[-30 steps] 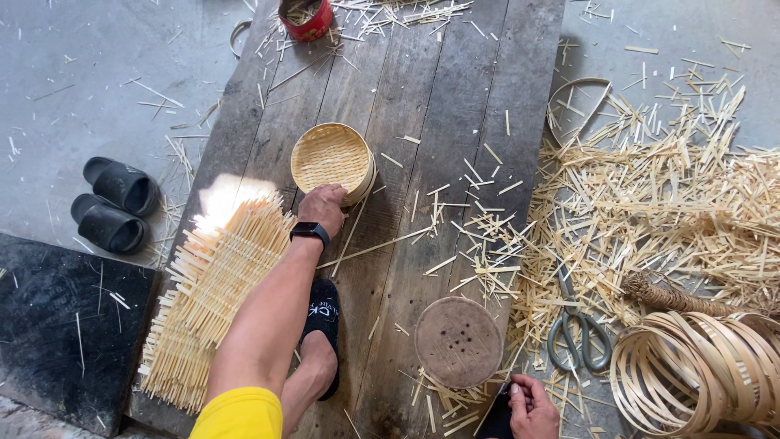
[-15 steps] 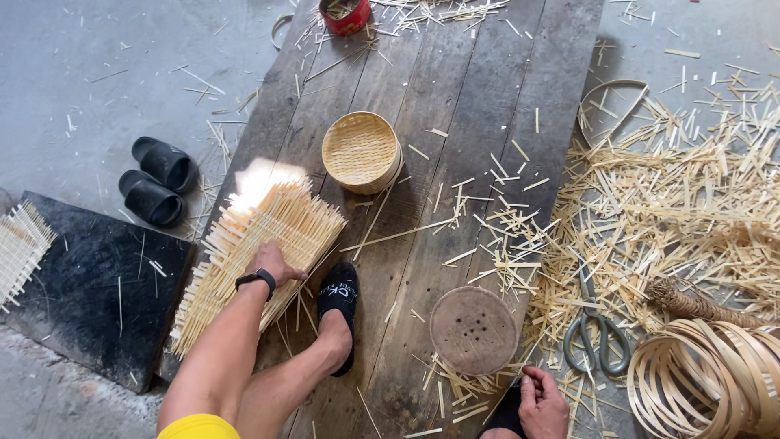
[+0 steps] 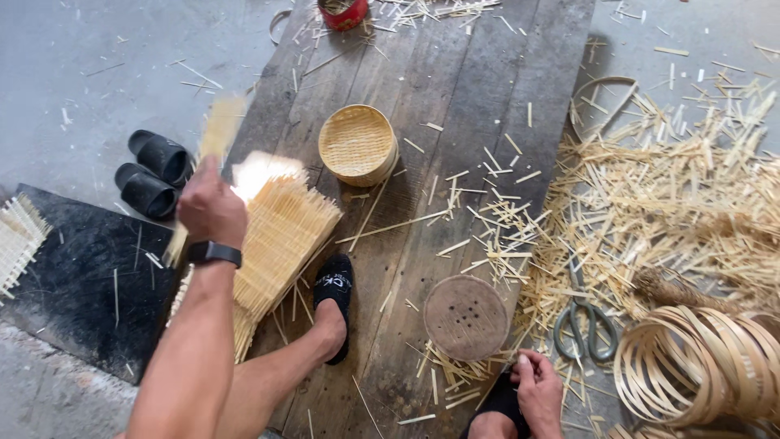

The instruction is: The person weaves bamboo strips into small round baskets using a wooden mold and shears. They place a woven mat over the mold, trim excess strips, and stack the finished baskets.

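Observation:
My left hand [image 3: 211, 210], with a black wristband, is shut on a woven bamboo mat [image 3: 213, 138] lifted off the pile and blurred by motion. Under it lies a stack of woven bamboo mats [image 3: 280, 236] on the left side of the wooden board [image 3: 455, 89]. A small round woven basket [image 3: 356, 144] sits on the board beyond the stack. My right hand [image 3: 538, 390] rests low at the bottom right near a round wooden disc with holes [image 3: 466, 316]; its fingers are curled and I see nothing in them. My foot in a black slipper [image 3: 335, 297] rests on the board.
Scissors [image 3: 582, 319] lie right of the disc. Bamboo hoops [image 3: 699, 366] are piled at bottom right, loose bamboo strips [image 3: 674, 203] cover the right side. A pair of black slippers [image 3: 150, 172] and a black mat [image 3: 81, 284] lie left. A red can [image 3: 343, 12] stands at the top.
My left hand went from the small basket down to the mat stack, gripped a mat and raised it. The right hand stayed near the disc.

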